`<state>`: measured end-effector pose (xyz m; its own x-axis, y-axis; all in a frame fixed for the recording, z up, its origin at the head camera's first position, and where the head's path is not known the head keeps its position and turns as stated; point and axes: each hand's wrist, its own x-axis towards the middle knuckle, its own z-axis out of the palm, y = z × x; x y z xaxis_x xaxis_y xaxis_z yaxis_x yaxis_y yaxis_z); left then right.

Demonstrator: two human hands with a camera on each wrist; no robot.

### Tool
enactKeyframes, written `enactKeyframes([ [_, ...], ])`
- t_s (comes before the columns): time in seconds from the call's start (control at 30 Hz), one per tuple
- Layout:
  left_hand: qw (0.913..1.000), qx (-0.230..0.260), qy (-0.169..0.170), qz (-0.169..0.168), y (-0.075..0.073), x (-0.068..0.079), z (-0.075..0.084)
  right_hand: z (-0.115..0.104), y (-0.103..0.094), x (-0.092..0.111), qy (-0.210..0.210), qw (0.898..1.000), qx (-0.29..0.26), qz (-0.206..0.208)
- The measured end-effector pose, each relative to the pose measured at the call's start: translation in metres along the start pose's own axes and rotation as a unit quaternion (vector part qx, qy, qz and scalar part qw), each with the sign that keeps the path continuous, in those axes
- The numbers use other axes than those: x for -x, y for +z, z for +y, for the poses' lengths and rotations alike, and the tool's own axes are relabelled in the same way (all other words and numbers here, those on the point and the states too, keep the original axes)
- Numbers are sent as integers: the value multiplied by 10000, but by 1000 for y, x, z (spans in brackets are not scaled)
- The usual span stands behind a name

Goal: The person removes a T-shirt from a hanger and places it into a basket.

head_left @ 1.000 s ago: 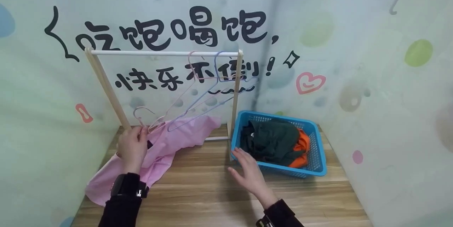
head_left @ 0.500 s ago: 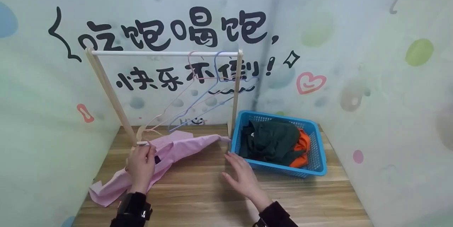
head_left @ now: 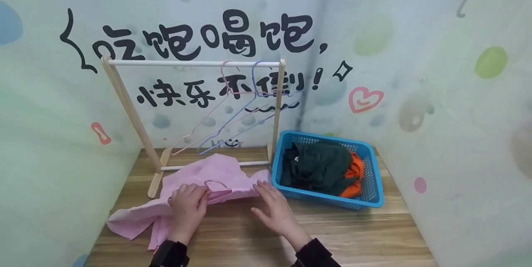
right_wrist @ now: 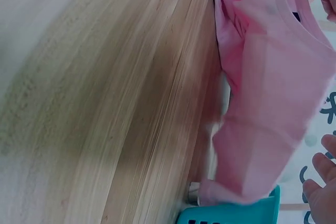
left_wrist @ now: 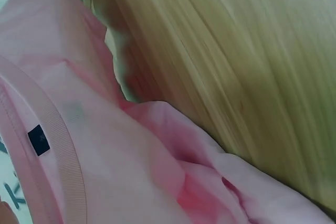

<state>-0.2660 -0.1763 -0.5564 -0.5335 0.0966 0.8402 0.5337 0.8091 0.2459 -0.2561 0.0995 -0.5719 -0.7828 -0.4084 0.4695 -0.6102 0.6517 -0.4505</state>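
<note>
A pink shirt [head_left: 208, 171] hangs from my left hand [head_left: 189, 204], whose fingers and thumb pinch it near the neckline. A thin hanger hook [head_left: 216, 182] shows at the neck opening; the rest of that hanger is hidden by the cloth. In the left wrist view the ribbed collar [left_wrist: 65, 156] and a dark label [left_wrist: 39, 140] are visible. My right hand [head_left: 276, 213] is by the shirt's right end, fingers extended and thumb apart; in the right wrist view its fingers [right_wrist: 323, 174] are beside the cloth, not curled round it.
Behind the shirt stands a wooden rack with a white rail [head_left: 174, 63]. From the rail hang a pink hanger [head_left: 199, 125] and a blue hanger [head_left: 232, 119]. A blue basket [head_left: 378, 184] of dark green and orange clothes [head_left: 322, 167] is at the right on the wooden table [head_left: 365, 238].
My left hand has moved right and nearer with the shirt and its hanger, away from the rack's left post. My right hand has shifted slightly left, toward the shirt's right end.
</note>
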Motion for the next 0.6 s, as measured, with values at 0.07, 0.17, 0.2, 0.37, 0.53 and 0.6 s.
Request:
enactKeyframes([
  [0.07,9999,69,99,0,1,-1,7,-1,1,-1,12,10000,42,-50],
  [0.17,9997,185,154,20,4,-3,17,-2,2,-3,-72,9998,169,10],
  [0.2,9996,231,143,8,4,-4,20,-2,3,-3,-105,9998,186,63],
  [0.37,9994,322,81,0,4,-8,30,2,1,-6,-208,9989,93,413],
  [0.53,9991,432,29,-14,4,-11,36,6,-5,-7,-30,9980,41,628],
  [0.6,9989,458,47,-9,5,-13,37,7,-7,-8,47,9971,-75,754],
])
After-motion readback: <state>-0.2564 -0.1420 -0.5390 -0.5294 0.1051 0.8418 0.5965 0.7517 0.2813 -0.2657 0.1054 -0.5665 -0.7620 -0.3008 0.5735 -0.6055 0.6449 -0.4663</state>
